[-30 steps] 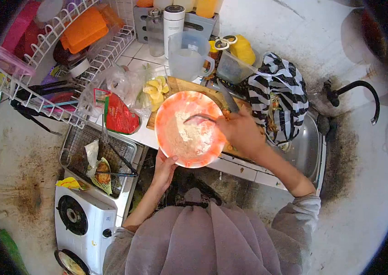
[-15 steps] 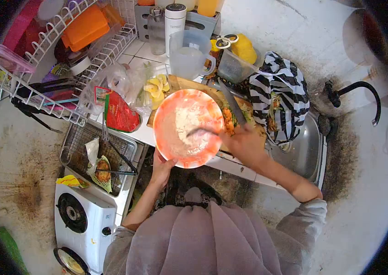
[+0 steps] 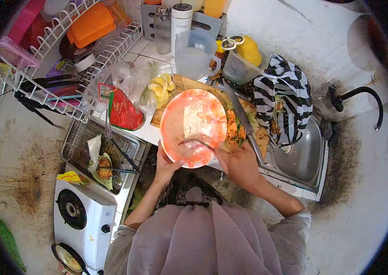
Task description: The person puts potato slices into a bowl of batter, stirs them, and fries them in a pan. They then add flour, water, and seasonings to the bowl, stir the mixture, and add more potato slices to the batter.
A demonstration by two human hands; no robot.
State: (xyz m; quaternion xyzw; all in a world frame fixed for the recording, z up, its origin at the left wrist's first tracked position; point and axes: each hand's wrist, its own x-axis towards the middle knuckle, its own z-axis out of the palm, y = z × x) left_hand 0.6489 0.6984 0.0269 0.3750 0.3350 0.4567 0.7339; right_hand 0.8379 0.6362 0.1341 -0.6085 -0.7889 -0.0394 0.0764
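Our left hand cups the near left rim of a round orange-and-white plastic bowl of pale flour, tilted at the counter edge. Our right hand, just right, closes on a metal spoon reaching left into the bowl.

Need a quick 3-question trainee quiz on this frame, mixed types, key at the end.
1. True or false: the left hand touches the orange bowl's near rim.
2. The knife lies on: A) cutting board B) dish rack C) stove
3. What stands right behind the cutting board: a clear ____.

Key: 1 true. 2 A. 3 jug. The right hand works a spoon in the bowl.
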